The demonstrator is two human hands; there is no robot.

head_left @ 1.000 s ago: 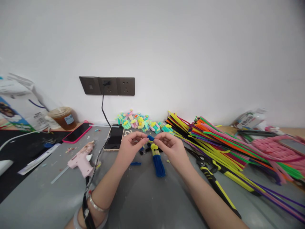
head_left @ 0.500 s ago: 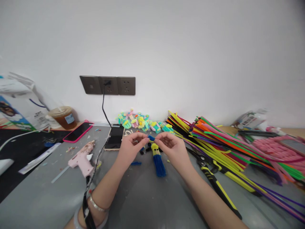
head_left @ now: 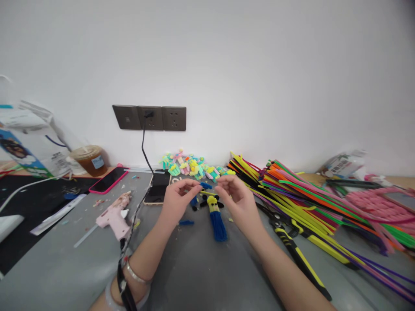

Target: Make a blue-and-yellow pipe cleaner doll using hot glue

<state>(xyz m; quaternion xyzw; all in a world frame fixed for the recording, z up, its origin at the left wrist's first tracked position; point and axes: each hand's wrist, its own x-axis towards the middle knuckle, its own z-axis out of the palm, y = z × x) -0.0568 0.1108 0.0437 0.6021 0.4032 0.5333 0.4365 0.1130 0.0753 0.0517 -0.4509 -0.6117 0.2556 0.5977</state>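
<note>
My left hand (head_left: 179, 198) pinches a short piece of blue pipe cleaner (head_left: 206, 185) between thumb and fingertips. My right hand (head_left: 237, 195) is just right of that piece, thumb and fingers apart, with nothing visible in it. Between and below the hands lies a small pipe-cleaner doll (head_left: 217, 222), with a yellow head, dark eyes and a long blue lower part. Small black pieces flank its head. Another blue pipe-cleaner scrap (head_left: 186, 223) rests on the grey tabletop (head_left: 194, 272) below my left hand. A further blue and black bit sits partly behind the left fingers.
A pink glue gun (head_left: 115, 218) and its cord lie by my left forearm. Pliers (head_left: 296, 255) and bundled coloured pipe cleaners (head_left: 301, 194) spread to the right. Behind are pastel pipe-cleaner pieces (head_left: 194, 166), a phone (head_left: 158, 188), a pink-cased phone (head_left: 108, 180) and a drink cup (head_left: 89, 160).
My right hand has let go of the blue piece and drawn off to the right, its fingers parting. The piece stays in my left hand. The view has shifted slightly.
</note>
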